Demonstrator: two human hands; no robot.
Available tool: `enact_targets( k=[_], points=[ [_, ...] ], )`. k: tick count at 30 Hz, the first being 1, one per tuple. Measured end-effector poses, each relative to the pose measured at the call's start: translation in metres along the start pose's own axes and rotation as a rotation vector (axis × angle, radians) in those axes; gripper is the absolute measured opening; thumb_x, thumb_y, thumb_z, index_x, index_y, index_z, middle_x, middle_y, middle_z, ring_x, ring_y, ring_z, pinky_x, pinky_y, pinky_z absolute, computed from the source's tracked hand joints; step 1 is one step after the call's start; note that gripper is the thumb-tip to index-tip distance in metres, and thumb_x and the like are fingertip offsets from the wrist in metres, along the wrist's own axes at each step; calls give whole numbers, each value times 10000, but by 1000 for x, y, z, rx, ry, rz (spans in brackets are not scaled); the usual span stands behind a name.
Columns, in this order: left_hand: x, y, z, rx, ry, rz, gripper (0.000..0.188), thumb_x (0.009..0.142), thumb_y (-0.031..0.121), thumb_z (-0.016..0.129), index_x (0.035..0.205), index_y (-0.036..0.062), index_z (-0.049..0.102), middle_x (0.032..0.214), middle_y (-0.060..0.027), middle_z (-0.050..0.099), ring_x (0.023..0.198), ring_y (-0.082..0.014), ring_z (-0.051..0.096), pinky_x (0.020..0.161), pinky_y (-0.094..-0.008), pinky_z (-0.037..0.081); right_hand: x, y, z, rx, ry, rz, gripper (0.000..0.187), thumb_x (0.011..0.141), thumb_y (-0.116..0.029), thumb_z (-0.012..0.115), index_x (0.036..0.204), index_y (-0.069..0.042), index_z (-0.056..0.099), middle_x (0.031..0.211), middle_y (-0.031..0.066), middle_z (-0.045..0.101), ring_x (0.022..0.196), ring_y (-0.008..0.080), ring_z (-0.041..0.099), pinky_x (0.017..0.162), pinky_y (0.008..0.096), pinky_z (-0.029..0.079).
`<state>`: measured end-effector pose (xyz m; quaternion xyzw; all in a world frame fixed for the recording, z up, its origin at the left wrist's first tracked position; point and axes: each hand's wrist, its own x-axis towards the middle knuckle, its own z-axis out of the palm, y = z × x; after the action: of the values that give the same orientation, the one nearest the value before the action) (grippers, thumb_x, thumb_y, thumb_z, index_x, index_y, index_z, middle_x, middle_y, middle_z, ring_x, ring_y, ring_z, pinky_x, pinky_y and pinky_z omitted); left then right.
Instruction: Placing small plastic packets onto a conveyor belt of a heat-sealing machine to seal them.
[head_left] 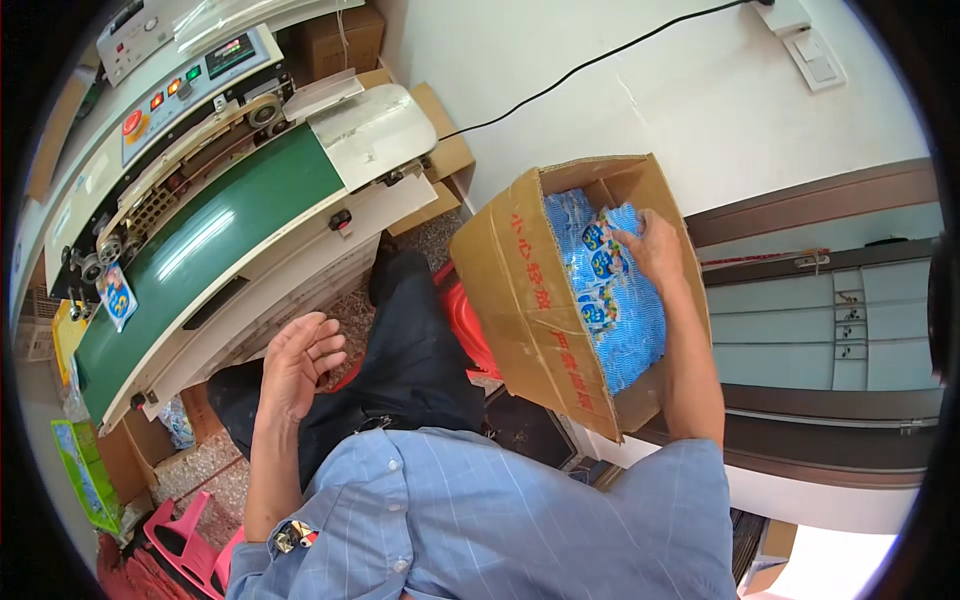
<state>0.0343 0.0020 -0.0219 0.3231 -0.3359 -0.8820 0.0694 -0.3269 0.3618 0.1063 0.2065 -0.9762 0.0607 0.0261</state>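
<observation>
My right hand (655,248) reaches into a tall cardboard box (520,300), thumb and fingers closed on the edge of a small blue printed packet (603,262). Rows of similar blue packets (635,340) with ridged edges fill the box beneath it. Above my lap, my left hand (303,362) is raised with its palm up, fingers loosely bent and apart, holding nothing. One packet (117,297) lies at the left end of the green conveyor belt (235,220), beside the rollers of the machine.
The machine's control panel (185,95) has lit buttons and a screen. A white end plate (372,135) meets the belt's right end. Under the box is a red stool (465,320). A black cable (590,60) crosses the wall, and a pink plastic chair (185,535) stands lower left.
</observation>
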Motion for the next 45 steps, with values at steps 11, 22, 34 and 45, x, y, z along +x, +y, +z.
enact_targets(
  k=[11, 22, 34, 45],
  points=[
    [4, -4, 30, 1, -45, 11, 315, 978, 255, 626, 1176, 11, 604, 1053, -117, 708, 888, -199, 715, 743, -321, 616, 22, 10, 65, -371, 191, 63, 476, 796, -377, 782, 1028, 15, 645, 1083, 183, 582, 1055, 385, 574, 824, 462, 526],
    [1, 1, 18, -96, -9, -20, 239, 968, 190, 642, 1131, 16, 617, 1014, -129, 717, 850, -198, 721, 726, -325, 621, 17, 3, 80, -388, 279, -99, 423, 750, -263, 819, 1069, -52, 639, 1174, 156, 600, 1124, 365, 543, 898, 474, 443],
    [-3, -5, 13, -101, 11, -14, 229, 975, 184, 631, 1135, 21, 616, 1016, -124, 717, 854, -197, 720, 729, -328, 623, 26, -4, 66, -418, 270, 42, 538, 705, -294, 856, 1107, -29, 616, 1045, 157, 633, 1042, 353, 586, 891, 482, 443],
    [-3, -4, 12, -95, 19, -24, 237, 974, 195, 636, 1137, 25, 609, 1016, -123, 712, 852, -194, 717, 722, -327, 623, 21, -3, 79, -469, 216, -170, 377, 706, -183, 802, 1000, -34, 619, 1098, 132, 567, 1051, 326, 535, 874, 447, 451]
  ],
)
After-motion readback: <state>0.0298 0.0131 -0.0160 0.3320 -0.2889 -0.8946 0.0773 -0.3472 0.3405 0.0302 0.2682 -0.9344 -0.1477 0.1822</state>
